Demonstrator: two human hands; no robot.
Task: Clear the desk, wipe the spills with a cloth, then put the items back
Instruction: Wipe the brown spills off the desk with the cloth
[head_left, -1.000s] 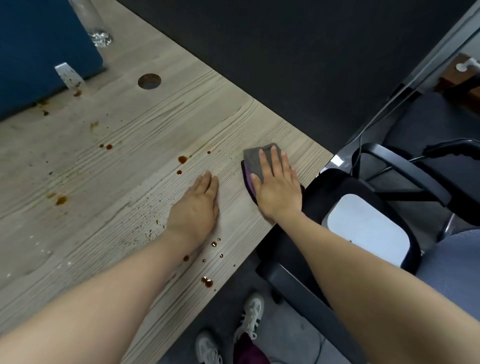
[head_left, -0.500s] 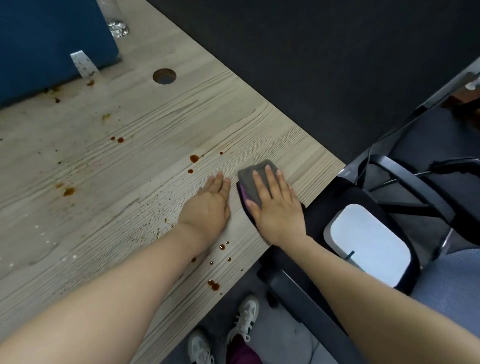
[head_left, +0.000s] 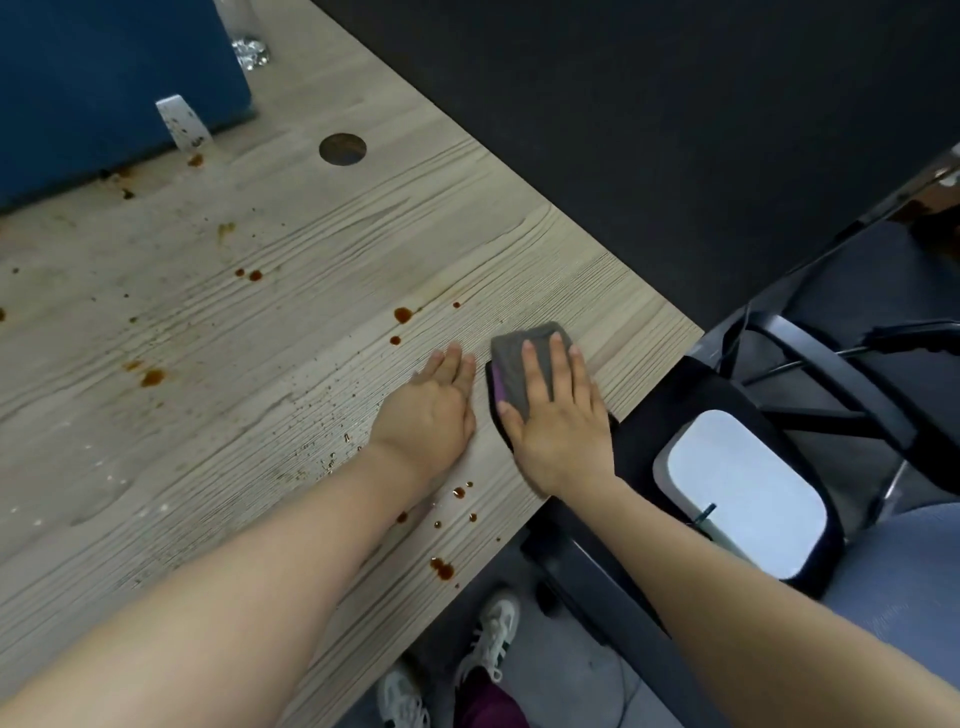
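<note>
Wiping under way, barely begun by the look of it. Pressing the grey cloth (head_left: 519, 364) flat onto the desk (head_left: 311, 234) near its right edge with the right hand (head_left: 558, 421), fingers straight and spread over the cloth, nothing gripped. Resting the left hand (head_left: 431, 410) palm-down on the wood just left of the cloth, fingers straight and together, holding nothing, apparently bracing.

Clearing seemingly done for this stretch: nothing standing on the wood around the hands, only a blue panel (head_left: 104, 78) at the far left and something glassy (head_left: 249, 49) at the far edge, too cut off to name.

Spills remaining almost everywhere. Sitting untouched: brown drops (head_left: 402, 314) just beyond the left hand, a pair (head_left: 249, 274) farther left, a smear (head_left: 151, 377) at mid-left, a cluster (head_left: 460, 492) near the left wrist, a larger blot (head_left: 441, 569) at the near edge, plus fine speckling left of the left hand and stains at the foot of the panel. Looking cleaner only in the strip right around the cloth, though hard to judge.

Still waiting, judging by this: most of the wiping across the left and near parts, then returning the items, none of them showing on the desk.
</note>
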